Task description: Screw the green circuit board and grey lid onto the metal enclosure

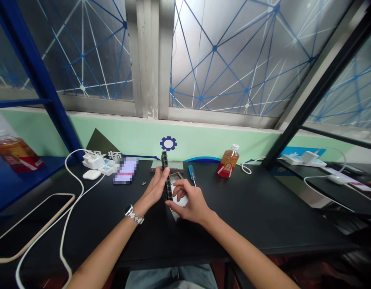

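Observation:
My left hand, with a metal watch on the wrist, grips the side of a long black strip with several square openings, held on edge on the black table. My right hand is curled round the near end of the strip and of a grey metal casing lying beside it. A blue-handled screwdriver lies just right of the casing. A small screw lies left of my left hand.
An orange drink bottle stands back right. A white charger, earbud case and cable lie left, with a phone at the near left. Another bottle lies on a blue shelf.

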{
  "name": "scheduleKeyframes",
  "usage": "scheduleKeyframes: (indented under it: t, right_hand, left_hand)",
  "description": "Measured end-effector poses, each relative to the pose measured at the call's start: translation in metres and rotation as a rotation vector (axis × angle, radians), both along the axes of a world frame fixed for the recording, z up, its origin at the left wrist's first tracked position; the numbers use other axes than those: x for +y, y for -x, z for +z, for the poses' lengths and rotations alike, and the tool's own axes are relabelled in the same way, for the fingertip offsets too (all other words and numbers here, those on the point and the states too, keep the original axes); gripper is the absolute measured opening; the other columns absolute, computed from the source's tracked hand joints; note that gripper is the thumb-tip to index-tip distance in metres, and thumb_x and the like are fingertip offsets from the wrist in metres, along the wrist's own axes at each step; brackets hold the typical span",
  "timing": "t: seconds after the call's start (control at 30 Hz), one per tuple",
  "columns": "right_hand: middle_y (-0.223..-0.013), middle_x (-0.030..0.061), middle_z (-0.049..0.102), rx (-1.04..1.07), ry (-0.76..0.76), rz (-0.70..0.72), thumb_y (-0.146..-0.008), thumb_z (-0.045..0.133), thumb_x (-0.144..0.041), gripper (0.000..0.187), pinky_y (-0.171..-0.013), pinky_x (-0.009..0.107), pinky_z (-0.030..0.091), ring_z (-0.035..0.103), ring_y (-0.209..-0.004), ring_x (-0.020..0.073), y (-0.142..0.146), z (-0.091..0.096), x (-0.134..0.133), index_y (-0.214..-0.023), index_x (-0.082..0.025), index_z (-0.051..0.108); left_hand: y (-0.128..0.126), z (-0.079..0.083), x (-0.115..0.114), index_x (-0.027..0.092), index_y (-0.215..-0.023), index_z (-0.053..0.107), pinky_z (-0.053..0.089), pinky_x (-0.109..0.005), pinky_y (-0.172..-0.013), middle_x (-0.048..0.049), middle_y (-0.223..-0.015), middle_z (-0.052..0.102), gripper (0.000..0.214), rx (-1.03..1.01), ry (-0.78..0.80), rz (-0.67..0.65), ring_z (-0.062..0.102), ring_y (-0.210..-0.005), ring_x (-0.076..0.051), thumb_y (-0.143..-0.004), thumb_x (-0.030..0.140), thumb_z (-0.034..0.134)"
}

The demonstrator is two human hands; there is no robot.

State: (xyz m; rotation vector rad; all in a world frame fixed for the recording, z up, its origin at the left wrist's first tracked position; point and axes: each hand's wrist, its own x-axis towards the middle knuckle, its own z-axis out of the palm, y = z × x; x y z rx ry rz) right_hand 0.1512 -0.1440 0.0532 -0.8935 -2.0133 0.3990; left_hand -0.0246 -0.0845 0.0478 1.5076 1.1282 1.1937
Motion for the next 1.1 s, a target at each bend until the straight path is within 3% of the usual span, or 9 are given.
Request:
scheduleKeyframes:
  t: [0.17,0.3,0.43,0.6,0.9,1.1]
  right_hand:
    - [-0.070,-0.0020,0.059,0.221,0.341,0.017,-0.085,0.071,-0.040,0.026,-0.052,0.020,0.042,0.052,-0.055,0.0085,-0.008,-0.007,0.017,-0.090,-0.018,0.057]
    - [-0.066,-0.0041,0.051,0.419,0.486,-0.014,-0.085,0.069,-0.046,0.033,-0.048,0.019,0.042,0.045,-0.053,0.0070,-0.025,-0.009,0.033,-0.091,-0.015,0.059]
    - [-0.067,-0.0046,0.049,0.484,0.609,-0.046,-0.081,0.069,-0.053,0.047,-0.046,0.022,0.050,0.046,-0.053,0.0092,-0.033,-0.009,0.041,-0.105,-0.014,0.060]
    - [-0.064,-0.0057,0.041,0.453,0.631,-0.002,-0.081,0.069,-0.051,0.044,-0.047,0.026,0.056,0.045,-0.055,0.0103,-0.028,-0.012,0.038,-0.105,-0.015,0.063]
    - [-0.067,-0.0064,0.043,0.522,0.669,0.026,-0.078,0.072,-0.053,0.042,-0.046,0.027,0.055,0.045,-0.053,0.0098,-0.021,-0.013,0.032,-0.096,-0.019,0.054]
    - [-0.065,-0.0050,0.045,0.406,0.451,-0.080,-0.081,0.073,-0.045,0.033,-0.050,0.019,0.039,0.042,-0.057,0.0083,-0.021,-0.009,0.028,-0.078,-0.017,0.055]
  left_hand:
    - [0.004,0.006,0.001,0.022,-0.116,0.066,0.045,-0.038,-0.094,-0.0092,-0.108,0.070,0.055,0.002,-0.073,-0.043,0.060,-0.111,-0.030,-0.091,0.068,0.046]
    - [0.017,0.009,0.013,0.015,-0.111,0.070,0.052,-0.036,-0.077,-0.0140,-0.111,0.069,0.061,-0.107,0.104,-0.042,0.063,-0.103,-0.030,-0.086,0.069,0.054]
    - [0.029,0.016,0.013,0.016,-0.114,0.071,0.056,-0.032,-0.073,-0.0108,-0.105,0.069,0.048,-0.159,0.105,-0.308,0.064,-0.090,-0.021,-0.087,0.055,0.064]
    - [0.029,0.020,0.007,0.018,-0.113,0.073,0.055,-0.024,-0.059,-0.0047,-0.087,0.066,0.040,-0.211,0.086,-0.321,0.061,-0.075,-0.015,-0.083,0.046,0.073]
    - [0.038,0.016,0.017,0.016,-0.098,0.077,0.050,-0.020,-0.058,-0.0019,-0.080,0.065,0.033,-0.208,0.127,-0.222,0.058,-0.068,-0.010,-0.078,0.043,0.080]
    - [0.041,0.019,0.015,0.016,-0.088,0.077,0.047,-0.020,-0.058,-0.0027,-0.079,0.065,0.027,-0.213,0.143,-0.236,0.056,-0.067,-0.011,-0.077,0.040,0.081]
